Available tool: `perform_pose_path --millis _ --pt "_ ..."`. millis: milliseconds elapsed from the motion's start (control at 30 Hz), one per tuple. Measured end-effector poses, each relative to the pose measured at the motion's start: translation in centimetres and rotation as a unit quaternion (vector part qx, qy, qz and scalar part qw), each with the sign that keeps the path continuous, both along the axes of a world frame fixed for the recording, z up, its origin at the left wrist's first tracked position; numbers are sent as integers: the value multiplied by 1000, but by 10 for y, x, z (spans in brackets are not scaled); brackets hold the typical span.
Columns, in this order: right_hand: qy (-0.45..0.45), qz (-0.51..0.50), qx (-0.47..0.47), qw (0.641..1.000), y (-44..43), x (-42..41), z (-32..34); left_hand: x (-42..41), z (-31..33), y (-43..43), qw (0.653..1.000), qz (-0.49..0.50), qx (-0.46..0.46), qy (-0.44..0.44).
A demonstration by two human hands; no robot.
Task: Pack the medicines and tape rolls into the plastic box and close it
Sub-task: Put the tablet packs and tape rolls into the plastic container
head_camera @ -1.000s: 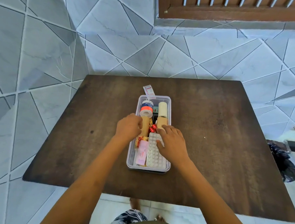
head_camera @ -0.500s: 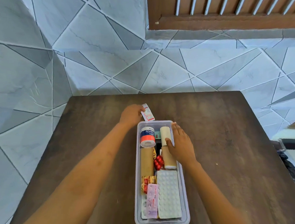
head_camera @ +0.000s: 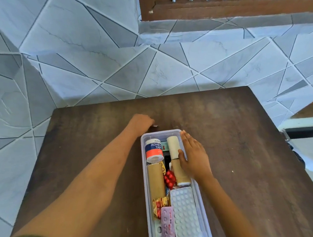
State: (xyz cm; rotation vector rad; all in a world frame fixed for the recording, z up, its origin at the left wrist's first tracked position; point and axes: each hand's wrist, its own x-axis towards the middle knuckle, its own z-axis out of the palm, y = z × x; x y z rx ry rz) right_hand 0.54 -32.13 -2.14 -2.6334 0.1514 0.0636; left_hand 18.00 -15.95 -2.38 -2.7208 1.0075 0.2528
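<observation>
A clear plastic box [head_camera: 171,131] lies lengthwise on the dark wooden table [head_camera: 240,157]. It holds an adhesive tape roll [head_camera: 153,150], a white roll [head_camera: 172,146], two brown rolls [head_camera: 155,181], a red blister [head_camera: 169,179], a white pill sheet [head_camera: 185,214], a pink strip [head_camera: 168,224] and a yellow-red sachet [head_camera: 159,204]. My left hand [head_camera: 141,123] is curled on the table just beyond the box's far left corner, over a small white packet [head_camera: 155,125] that is mostly hidden. My right hand [head_camera: 193,157] lies flat on the box's right rim, thumb against the rolls. No lid is visible.
Grey tiled surfaces surround the table on the left and behind. A brown wooden frame [head_camera: 228,8] runs along the top. The table's right edge drops off beside a dark object [head_camera: 302,133].
The view has moved closer and lower. My left hand reached past the box's far end and closed over the small packet. My right hand shifted from the pill sheet to the box's right rim.
</observation>
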Motion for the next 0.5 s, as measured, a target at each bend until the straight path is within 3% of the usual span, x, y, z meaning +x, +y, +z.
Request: perform_pose_path --millis 100,200,300,367,500 --pt "-12 7 -1 1000 -2 -2 0 -10 10 5 981 103 -160 -19" --pt "-3 2 24 1000 -2 -5 2 -27 43 5 900 226 -370 -49" --pt "7 7 62 998 -5 -15 7 -60 78 0 805 297 -513 11" --pt "0 35 65 997 -11 -28 6 -90 84 -6 781 323 -530 74" --pt "-9 58 81 995 -19 -57 -2 -139 57 -26 779 370 -483 152"
